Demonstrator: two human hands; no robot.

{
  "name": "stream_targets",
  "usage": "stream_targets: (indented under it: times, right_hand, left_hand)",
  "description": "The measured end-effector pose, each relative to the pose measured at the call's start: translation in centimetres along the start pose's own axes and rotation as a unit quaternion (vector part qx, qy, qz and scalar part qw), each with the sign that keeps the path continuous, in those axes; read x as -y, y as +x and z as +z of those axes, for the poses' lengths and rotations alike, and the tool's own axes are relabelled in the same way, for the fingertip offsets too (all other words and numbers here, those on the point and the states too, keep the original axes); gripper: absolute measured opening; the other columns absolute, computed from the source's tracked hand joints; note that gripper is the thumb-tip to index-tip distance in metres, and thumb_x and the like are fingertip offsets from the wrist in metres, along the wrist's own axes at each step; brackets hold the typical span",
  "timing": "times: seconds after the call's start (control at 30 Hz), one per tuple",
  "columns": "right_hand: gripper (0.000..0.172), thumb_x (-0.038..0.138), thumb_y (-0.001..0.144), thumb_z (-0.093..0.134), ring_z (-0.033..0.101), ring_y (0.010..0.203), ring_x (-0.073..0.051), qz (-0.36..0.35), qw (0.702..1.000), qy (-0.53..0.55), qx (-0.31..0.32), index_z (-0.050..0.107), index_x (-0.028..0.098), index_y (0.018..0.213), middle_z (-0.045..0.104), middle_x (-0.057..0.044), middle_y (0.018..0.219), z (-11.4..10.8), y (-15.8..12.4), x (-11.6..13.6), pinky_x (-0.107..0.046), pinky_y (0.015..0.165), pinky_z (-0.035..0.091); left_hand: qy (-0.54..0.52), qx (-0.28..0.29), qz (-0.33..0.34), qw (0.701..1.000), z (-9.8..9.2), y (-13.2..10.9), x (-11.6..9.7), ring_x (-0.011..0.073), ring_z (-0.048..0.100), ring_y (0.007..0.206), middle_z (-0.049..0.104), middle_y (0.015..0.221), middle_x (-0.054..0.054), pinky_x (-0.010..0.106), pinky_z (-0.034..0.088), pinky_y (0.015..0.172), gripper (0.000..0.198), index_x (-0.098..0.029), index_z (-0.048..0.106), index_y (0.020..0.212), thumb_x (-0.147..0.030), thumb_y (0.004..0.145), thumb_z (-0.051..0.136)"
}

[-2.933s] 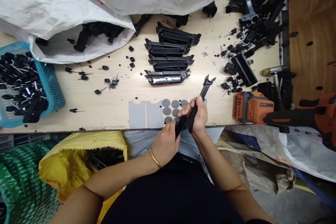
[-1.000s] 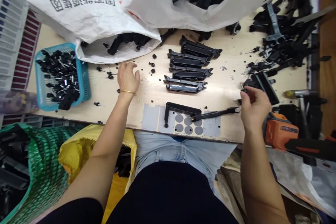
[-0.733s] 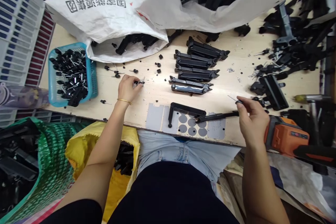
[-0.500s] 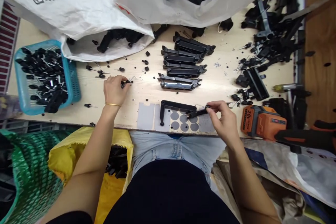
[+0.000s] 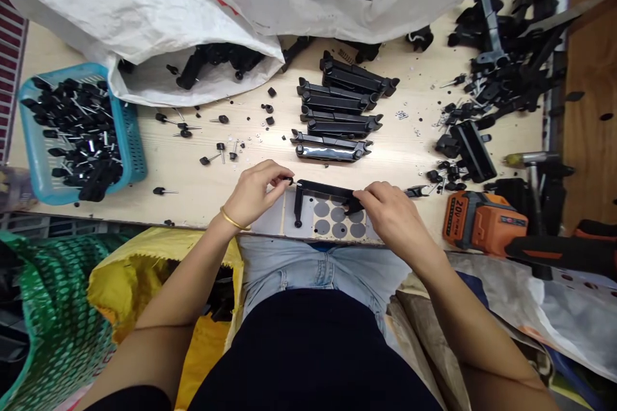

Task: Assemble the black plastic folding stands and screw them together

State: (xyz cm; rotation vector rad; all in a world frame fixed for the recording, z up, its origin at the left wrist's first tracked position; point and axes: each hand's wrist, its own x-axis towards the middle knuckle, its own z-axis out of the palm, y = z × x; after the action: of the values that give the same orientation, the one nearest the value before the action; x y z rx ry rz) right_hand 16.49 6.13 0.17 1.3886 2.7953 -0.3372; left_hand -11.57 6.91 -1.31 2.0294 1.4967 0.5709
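Hands meet at the near edge of the worktop (image 5: 202, 187) in our head view. Our left hand (image 5: 255, 196) pinches a small black-headed pin (image 5: 288, 180) between thumb and forefinger, right at the corner of the black L-shaped bracket (image 5: 321, 191), which lies flat on the grey sticker patch (image 5: 337, 223). Our right hand (image 5: 390, 215) is closed over the forked bar (image 5: 415, 191) where it meets the bracket's other end; only the forked tip shows past our fingers. Beyond lie a stack of black assemblies (image 5: 337, 122), loose pins (image 5: 212, 157), a blue basket (image 5: 137, 164) at left and an orange drill battery (image 5: 482, 225) at right.

We judge the pin the weak point: the pinch is light, and a slip could drop it over the edge or among the look-alike litter. The bracket lies unclamped, so a push from either hand could skew it.
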Motion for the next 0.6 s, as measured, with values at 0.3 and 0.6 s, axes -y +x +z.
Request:
stream_targets:
  times: [0.3,0.6]
  right_hand:
    - [0.028,0.026,0.095,0.039,0.054,0.074,-0.024,0.078,0.996,-0.024,-0.027,0.060,0.012,0.107,0.061,-0.012,0.082,4.2,0.2,0.4,-0.034,0.065,0.039]
    - [0.053,0.028,0.092,0.045,0.054,0.109,-0.025,-0.015,0.989,0.091,-0.115,0.030,0.021,0.143,0.058,-0.013,0.118,7.6,-3.1,-1.9,-0.048,0.100,0.040]
  left_hand:
    - [0.118,0.054,0.037,0.991,1.0,0.5,-1.2,0.0147,0.059,0.075,0.061,0.091,0.006,0.027,0.051,0.068,0.019,-0.015,0.064,0.096,-0.016,0.090,0.046]
    - [0.049,0.052,0.099,0.992,1.4,1.1,0.1,0.0134,0.061,0.078,0.063,0.089,0.003,0.026,0.052,0.073,0.013,-0.019,0.065,0.098,-0.023,0.089,0.056]
